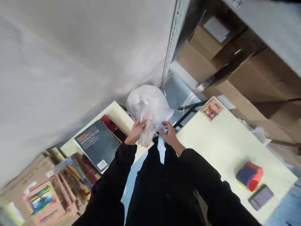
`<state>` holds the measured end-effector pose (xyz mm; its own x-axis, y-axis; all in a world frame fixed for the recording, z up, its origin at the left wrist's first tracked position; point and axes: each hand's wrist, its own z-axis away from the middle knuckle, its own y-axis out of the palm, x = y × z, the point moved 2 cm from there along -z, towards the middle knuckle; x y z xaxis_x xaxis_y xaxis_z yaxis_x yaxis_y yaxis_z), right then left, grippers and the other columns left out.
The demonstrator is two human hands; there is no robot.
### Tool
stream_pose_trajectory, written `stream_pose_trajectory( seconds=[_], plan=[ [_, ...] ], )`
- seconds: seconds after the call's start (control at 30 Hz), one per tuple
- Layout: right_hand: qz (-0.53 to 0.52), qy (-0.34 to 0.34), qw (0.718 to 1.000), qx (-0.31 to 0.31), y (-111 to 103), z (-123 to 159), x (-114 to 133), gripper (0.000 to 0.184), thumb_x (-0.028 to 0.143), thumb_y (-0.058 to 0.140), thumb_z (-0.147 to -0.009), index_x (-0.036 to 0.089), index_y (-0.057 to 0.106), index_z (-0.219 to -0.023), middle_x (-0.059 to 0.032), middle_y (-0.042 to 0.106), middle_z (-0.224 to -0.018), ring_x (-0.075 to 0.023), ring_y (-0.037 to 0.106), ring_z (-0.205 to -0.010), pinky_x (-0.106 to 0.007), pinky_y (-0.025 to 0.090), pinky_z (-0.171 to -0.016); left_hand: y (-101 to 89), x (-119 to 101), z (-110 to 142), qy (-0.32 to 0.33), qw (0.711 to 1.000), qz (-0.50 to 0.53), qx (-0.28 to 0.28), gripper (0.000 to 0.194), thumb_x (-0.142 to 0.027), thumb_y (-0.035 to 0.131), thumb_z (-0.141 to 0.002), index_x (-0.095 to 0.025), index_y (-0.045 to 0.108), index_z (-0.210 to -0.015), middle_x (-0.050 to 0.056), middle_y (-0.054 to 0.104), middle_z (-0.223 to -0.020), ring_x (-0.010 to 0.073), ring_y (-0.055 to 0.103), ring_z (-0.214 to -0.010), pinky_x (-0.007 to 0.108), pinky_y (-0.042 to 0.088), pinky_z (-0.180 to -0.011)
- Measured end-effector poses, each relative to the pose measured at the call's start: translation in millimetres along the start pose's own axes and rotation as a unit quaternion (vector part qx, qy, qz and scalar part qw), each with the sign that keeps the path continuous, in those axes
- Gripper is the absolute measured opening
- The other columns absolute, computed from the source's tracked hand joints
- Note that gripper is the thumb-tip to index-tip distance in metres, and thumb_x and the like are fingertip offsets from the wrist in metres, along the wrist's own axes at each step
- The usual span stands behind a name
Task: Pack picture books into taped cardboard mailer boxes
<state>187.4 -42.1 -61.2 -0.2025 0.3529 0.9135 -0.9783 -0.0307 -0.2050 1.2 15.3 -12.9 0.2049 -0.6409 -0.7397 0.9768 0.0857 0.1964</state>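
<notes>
A white translucent plastic bag (148,102) bulges out between the two tables, close to the wall. My left hand (135,131) pinches a gathered fold of it, and loose plastic hangs down beside the fingers. On the bag's other side is my right hand (169,135), its thumb and fingers spread apart, right by the lower edge of the plastic. Whether its fingertips touch the bag I cannot tell. What the bag contains or covers is hidden.
A dark book (97,146) lies on the left table beside stacked books (68,179). The right table (211,141) bears a card (212,108), a red and blue object (249,176) and a phone-like slab (261,197). Cardboard boxes (254,81) fill a metal rack (175,37).
</notes>
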Motion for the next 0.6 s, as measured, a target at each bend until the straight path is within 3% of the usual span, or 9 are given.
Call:
stream_pose_trajectory(
  seconds=[0.2,0.3,0.43,0.6],
  plan=[
    [-0.172,-0.022,0.985,-0.003,-40.2,-10.0,37.2,0.084,0.070,0.066,-0.062,0.032,0.043,-0.134,-0.0070,0.042,-0.144,-0.0296,0.030,-0.137,-0.049,0.035,-0.104,19.9,-36.6,51.4,-0.075,0.988,0.076,0.110,0.050,-0.012,0.054,-0.050,-0.013,0.066,-0.098,0.000,0.067,-0.068,0.0150,0.058,-0.056,0.024,0.045,-0.054],
    [-0.234,-0.046,0.971,0.027,-66.4,-2.4,70.4,0.088,0.075,0.066,-0.058,0.031,0.047,-0.132,-0.0068,0.053,-0.135,-0.0298,0.040,-0.132,-0.045,0.039,-0.102,38.1,-46.3,63.9,-0.099,0.978,0.077,0.169,0.034,-0.012,0.056,-0.050,-0.013,0.066,-0.082,-0.002,0.063,-0.059,0.0136,0.055,-0.051,0.023,0.044,-0.050],
    [-0.290,-0.016,0.955,0.053,-98.8,22.2,99.5,0.074,0.056,0.078,-0.057,0.026,0.056,-0.121,-0.0068,0.067,-0.113,-0.0284,0.061,-0.107,-0.040,0.050,-0.087,64.6,-51.7,67.6,-0.083,0.973,0.029,0.213,0.025,-0.014,0.056,-0.053,-0.015,0.064,-0.077,-0.004,0.059,-0.054,0.0124,0.053,-0.051,0.022,0.042,-0.048],
    [-0.338,-0.017,0.939,-0.062,-141.1,73.4,96.1,0.052,0.031,0.081,-0.061,0.024,0.058,-0.107,-0.0014,0.072,-0.087,-0.0219,0.068,-0.086,-0.034,0.053,-0.076,105.0,-55.3,71.0,-0.038,0.948,-0.114,0.295,0.041,-0.023,0.059,-0.065,-0.015,0.063,-0.106,0.002,0.069,-0.079,0.0185,0.062,-0.072,0.026,0.048,-0.062]
  ],
)
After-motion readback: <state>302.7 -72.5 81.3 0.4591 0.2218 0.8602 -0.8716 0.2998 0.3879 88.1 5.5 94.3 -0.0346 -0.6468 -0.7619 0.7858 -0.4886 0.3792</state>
